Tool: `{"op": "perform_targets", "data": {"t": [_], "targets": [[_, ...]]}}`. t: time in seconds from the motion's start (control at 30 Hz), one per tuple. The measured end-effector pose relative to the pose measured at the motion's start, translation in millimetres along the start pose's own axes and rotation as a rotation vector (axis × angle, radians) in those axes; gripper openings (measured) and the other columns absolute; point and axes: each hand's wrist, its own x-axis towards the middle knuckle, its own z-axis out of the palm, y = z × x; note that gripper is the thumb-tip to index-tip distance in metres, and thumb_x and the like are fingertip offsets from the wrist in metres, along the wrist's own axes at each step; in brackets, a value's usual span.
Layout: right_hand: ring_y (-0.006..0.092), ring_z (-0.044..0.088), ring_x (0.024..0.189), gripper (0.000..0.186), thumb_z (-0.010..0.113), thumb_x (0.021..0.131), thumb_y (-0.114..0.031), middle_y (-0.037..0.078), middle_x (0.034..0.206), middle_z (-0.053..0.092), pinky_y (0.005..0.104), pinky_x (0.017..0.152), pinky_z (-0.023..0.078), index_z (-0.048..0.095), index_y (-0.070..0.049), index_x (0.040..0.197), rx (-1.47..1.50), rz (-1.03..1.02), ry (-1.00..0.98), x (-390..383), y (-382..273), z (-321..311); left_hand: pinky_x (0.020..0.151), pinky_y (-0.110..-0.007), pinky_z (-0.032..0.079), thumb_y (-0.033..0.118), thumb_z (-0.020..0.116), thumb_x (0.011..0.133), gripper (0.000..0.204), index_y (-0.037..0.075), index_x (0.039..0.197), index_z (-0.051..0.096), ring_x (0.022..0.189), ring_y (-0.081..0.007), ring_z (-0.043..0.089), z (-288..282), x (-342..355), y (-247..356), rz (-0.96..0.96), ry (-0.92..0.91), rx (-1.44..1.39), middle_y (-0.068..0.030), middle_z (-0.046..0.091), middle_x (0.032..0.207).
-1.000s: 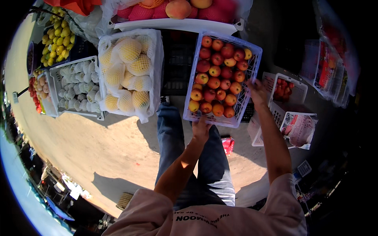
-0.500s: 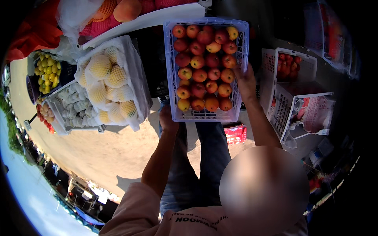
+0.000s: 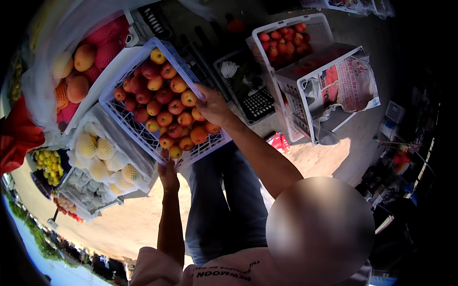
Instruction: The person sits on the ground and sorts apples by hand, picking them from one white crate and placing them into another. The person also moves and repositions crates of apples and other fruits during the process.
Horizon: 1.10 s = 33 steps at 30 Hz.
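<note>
A pale blue plastic crate full of red and yellow-red apples is held up in front of me, turned at an angle. My right hand is closed on its right rim, the forearm crossing in from the lower right. At its near corner my left hand grips the rim from below; part of those fingers is hidden behind the crate wall. The crate's left edge overlaps the box of net-wrapped pale fruit. Whether crate and box touch, I cannot tell.
Large peach-coloured fruits lie at the upper left under clear plastic. Past the net-wrapped fruit is a container of yellow-green fruit. To the right stand a black crate, a white crate of red fruit and another paper-lined white crate.
The apple crate has shifted left in view and turned from straight to slanted, with both hands still on it. My view has turned, so the right-hand crates appear farther left.
</note>
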Motion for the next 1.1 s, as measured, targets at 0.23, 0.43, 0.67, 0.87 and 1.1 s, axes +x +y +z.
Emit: {"op": "perform_targets", "data": {"t": [0.23, 0.43, 0.67, 0.87, 1.1], "targets": [[0.0165, 0.059, 0.111, 0.044, 0.061, 0.092, -0.011, 0.012, 0.125, 0.061, 0.0296, 0.094, 0.048, 0.049, -0.002, 0.134, 0.547, 0.049, 0.098, -10, 18, 16, 0.111, -0.037, 0.031, -0.005, 0.044, 0.089, 0.051, -0.006, 0.14, 0.038, 0.134, -0.0249, 0.041, -5, 7, -14, 0.065, 0.201, 0.072, -0.0157, 0.047, 0.141], [0.0128, 0.064, 0.096, 0.025, 0.058, 0.097, -0.02, 0.005, 0.103, 0.07, 0.0276, 0.084, 0.049, 0.065, -0.004, 0.114, 0.2, 0.335, 0.381, -58, 86, -13, 0.108, -0.038, 0.034, 0.001, 0.046, 0.089, 0.048, -0.005, 0.136, 0.041, 0.126, -0.0235, 0.046, -13, 7, -23, 0.069, 0.242, 0.224, -0.0152, 0.05, 0.135], [0.0381, 0.061, 0.102, 0.03, 0.061, 0.079, -0.022, 0.017, 0.104, 0.067, 0.0461, 0.088, 0.05, 0.065, -0.008, 0.106, -0.64, 0.493, 0.366, -104, 182, -46, 0.109, -0.038, 0.033, -0.001, 0.044, 0.091, 0.047, -0.002, 0.138, 0.04, 0.127, -0.0235, 0.045, -22, 7, -22, 0.05, 0.134, 0.253, -0.0132, 0.048, 0.136], [0.0371, 0.054, 0.114, 0.053, 0.066, 0.079, -0.025, 0.021, 0.122, 0.056, 0.046, 0.098, 0.045, 0.049, -0.007, 0.126, -0.863, 0.522, 0.199, -96, 195, -48, 0.111, -0.038, 0.031, -0.002, 0.044, 0.091, 0.049, -0.002, 0.14, 0.037, 0.129, -0.0232, 0.043, -12, 6, -14, 0.038, 0.157, 0.196, -0.0129, 0.046, 0.138], [0.0395, 0.05, 0.124, 0.06, 0.054, 0.082, -0.017, 0.025, 0.134, 0.05, 0.0437, 0.104, 0.042, 0.042, -0.013, 0.14, -0.658, 0.726, 0.078, -91, 191, -51, 0.11, -0.036, 0.032, -0.004, 0.047, 0.091, 0.044, -0.002, 0.135, 0.042, 0.129, -0.0222, 0.043, -15, 6, -17, 0.042, 0.189, 0.164, -0.0119, 0.048, 0.136]]}}
